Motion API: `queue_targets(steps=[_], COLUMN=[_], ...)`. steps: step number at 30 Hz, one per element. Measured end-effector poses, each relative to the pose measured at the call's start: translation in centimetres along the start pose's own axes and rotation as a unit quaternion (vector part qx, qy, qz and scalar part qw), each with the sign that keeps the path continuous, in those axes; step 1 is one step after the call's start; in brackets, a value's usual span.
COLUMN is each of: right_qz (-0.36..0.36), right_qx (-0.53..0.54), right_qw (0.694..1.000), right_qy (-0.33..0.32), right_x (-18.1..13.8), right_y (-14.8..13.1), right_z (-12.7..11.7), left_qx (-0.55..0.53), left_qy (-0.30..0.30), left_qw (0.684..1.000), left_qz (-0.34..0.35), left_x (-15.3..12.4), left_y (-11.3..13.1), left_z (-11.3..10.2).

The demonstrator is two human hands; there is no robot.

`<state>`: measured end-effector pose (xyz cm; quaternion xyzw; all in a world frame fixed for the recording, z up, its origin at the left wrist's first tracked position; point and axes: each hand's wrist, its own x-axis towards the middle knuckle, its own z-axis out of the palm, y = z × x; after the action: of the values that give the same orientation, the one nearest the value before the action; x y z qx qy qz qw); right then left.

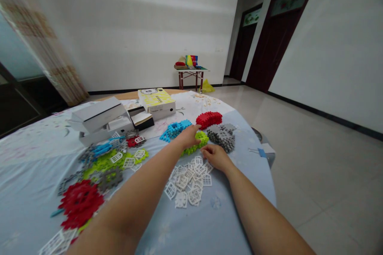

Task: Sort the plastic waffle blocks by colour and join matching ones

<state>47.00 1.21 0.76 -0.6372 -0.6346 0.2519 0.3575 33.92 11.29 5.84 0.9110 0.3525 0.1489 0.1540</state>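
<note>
Left of centre: 1 open white box, white contents; 1 yellow-topped box, contents hidden. Mid-frame, 1 heap each: green pieces, blue pieces, red pieces, grey pieces, white lattice pieces. Left hand over green, right hand beside, fingers bunched; can't tell if either grips.

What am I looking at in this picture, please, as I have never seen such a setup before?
There is no machine here: these are a person's own two bare hands, seen in a single view from a camera worn on the head, looking forward and down. On the cloth-covered table lie piles of plastic pieces: a red pile, a gray pile, a blue pile, a green pile and a white pile. A mixed heap lies to the left. The left hand is at the green pile; the right hand is beside the white pile. Whether either holds a piece is too small to tell.
</note>
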Motion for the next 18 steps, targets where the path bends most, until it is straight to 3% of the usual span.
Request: queue_targets(steps=[4, 8, 12, 15, 18], right_qz=[-0.004, -0.01, -0.014, -0.017, -0.011], right_qx=[-0.003, -0.009, -0.007, -0.004, -0.004], right_qw=[1.0, 1.0, 1.0, 1.0, 1.0], right_qy=[0.002, -0.002, -0.01, -0.011, -0.015], right_x=[0.0, -0.1, -0.3, -0.4, -0.3], right_y=[0.0, -0.1, -0.3, -0.2, 0.0], right_z=[0.0, -0.2, -0.4, -0.4, -0.2], left_qx=[0.0, -0.003, -0.007, 0.023, 0.075], left_qy=[0.016, 0.08, 0.12, 0.101, 0.074], left_qw=[1.0, 0.997, 0.988, 0.978, 0.97], left_qz=[0.004, -0.012, -0.101, -0.183, -0.219], left_x=[-0.9, -4.5, -9.9, -13.8, -16.4], left_y=[-0.3, -1.5, -4.2, -6.5, -8.1], left_z=[-1.1, -4.0, -7.3, -8.9, -9.4])
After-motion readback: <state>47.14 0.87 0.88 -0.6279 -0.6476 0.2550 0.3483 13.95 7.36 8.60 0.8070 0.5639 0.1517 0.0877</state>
